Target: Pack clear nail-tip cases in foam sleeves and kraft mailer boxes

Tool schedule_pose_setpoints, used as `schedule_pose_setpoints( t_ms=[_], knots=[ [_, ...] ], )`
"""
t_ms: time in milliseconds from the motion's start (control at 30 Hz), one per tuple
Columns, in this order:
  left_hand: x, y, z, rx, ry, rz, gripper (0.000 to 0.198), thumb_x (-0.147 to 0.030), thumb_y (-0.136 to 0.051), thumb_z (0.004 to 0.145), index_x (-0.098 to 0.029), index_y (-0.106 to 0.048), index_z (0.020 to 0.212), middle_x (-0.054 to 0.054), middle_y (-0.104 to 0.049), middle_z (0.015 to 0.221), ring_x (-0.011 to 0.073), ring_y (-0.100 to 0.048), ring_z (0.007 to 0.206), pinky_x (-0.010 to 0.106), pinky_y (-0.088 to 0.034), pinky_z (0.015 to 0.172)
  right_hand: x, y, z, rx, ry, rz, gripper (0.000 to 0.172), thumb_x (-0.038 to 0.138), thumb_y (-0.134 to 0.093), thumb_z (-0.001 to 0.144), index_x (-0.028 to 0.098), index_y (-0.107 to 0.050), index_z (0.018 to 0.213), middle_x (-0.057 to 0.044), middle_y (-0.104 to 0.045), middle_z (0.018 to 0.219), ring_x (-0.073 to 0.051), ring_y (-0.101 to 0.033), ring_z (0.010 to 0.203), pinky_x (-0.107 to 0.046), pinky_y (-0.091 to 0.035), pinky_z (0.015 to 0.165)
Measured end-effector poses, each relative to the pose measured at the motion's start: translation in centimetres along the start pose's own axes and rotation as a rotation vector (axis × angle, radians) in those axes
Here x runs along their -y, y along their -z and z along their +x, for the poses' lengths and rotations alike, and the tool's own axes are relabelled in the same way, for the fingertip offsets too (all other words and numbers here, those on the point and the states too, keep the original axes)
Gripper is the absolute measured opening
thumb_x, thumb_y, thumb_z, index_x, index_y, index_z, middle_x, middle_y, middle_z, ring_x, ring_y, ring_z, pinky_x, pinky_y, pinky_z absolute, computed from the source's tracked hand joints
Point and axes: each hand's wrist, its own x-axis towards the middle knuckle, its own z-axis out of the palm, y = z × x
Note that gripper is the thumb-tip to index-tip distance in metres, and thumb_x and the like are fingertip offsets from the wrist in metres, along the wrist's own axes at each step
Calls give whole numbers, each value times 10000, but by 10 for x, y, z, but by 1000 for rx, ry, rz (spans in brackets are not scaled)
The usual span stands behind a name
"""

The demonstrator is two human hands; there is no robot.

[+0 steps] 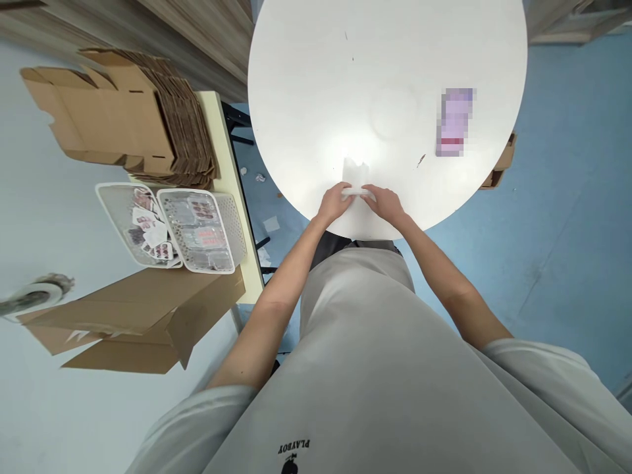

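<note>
A thin white sheet, like a paper tissue point(356, 172), lies near the front edge of the round white table point(306, 85). Its far end is flat with an uneven edge, and its near part is rolled or folded into a narrow band. My left hand point(336, 201) pinches the left end of that band. At the right end, my right hand point(386, 202) grips it the same way, thumb and fingers closed. Both hands rest at about tabletop height, a short gap apart.
A blurred-out purple item point(454, 123) lies on the table's right side. Left, a side table point(237, 178) bears stacked flat cardboard boxes point(118, 125), two white baskets point(230, 230) with small packs and cards, and an open carton point(148, 296). Paper scraps point(271, 224) litter the floor.
</note>
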Motion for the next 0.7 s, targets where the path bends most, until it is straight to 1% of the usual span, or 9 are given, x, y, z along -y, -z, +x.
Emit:
schedule_pose_setpoints(
  t_ms=[67,133,233,367,433,533,600,633,700],
  knots=[
    [3,-6,-1,-93,84,-60,251,-319,-754,965,-210,-770,1191,101,-829,1178,286,-749,1106,395,-554,1065,2,1,7,-22,-54,-5,507,522,-451,1178,216,-672,1516,-153,-834,1291,-392,-760,1126,-507,-590,989],
    [3,-12,2,-174,150,-90,152,-367,-758,979,-223,-747,1025,85,-813,1048,280,-740,1039,385,-551,1008,4,1,17,-42,-102,-5,522,553,-439,1176,213,-657,1508,-168,-821,1262,-397,-748,1112,-505,-589,968],
    [-1,-21,13,-272,239,-103,252,-380,-767,978,-248,-648,799,78,-763,933,299,-717,1051,396,-521,998,3,-4,36,-90,-194,-17,559,612,-445,1163,221,-613,1525,-207,-740,1381,-411,-731,1158,-531,-595,984],
    [-9,-23,29,-320,367,-103,404,-361,-826,950,-262,-529,694,50,-692,832,293,-696,1047,388,-500,990,-4,-15,63,-179,-283,-16,546,638,-491,1140,235,-609,1488,-219,-649,1456,-409,-713,1167,-578,-615,982],
    [-11,-20,33,-327,417,-100,404,-369,-864,929,-259,-535,720,49,-702,865,291,-700,1064,391,-500,1008,-6,-17,73,-244,-254,4,573,649,-518,1128,238,-580,1522,-217,-645,1453,-413,-694,1206,-588,-620,986],
    [-9,-16,29,-388,473,-96,392,-440,-948,858,-244,-609,880,111,-767,1117,319,-699,1208,426,-496,1096,-1,-11,83,-268,-109,-40,627,622,-572,1113,224,-538,1596,-243,-598,1542,-452,-609,1378,-615,-579,1087],
    [-6,-17,21,-460,535,-95,469,-507,-974,825,-234,-634,998,175,-770,1275,355,-684,1317,466,-489,1150,3,-2,86,-198,15,-93,595,534,-589,1119,211,-543,1617,-246,-577,1589,-464,-556,1450,-647,-515,1177],
    [-5,-19,15,-477,568,-112,483,-540,-966,828,-232,-644,1015,194,-780,1284,371,-683,1350,481,-494,1159,5,3,88,-150,70,-112,570,476,-586,1122,204,-550,1621,-243,-580,1595,-462,-549,1458,-660,-488,1204],
    [-4,-28,4,-419,605,-202,432,-590,-915,871,-241,-673,950,188,-827,1157,384,-717,1345,489,-530,1137,6,9,91,-62,146,-135,542,362,-573,1113,178,-561,1622,-243,-606,1573,-455,-556,1447,-675,-463,1221]
  ],
)
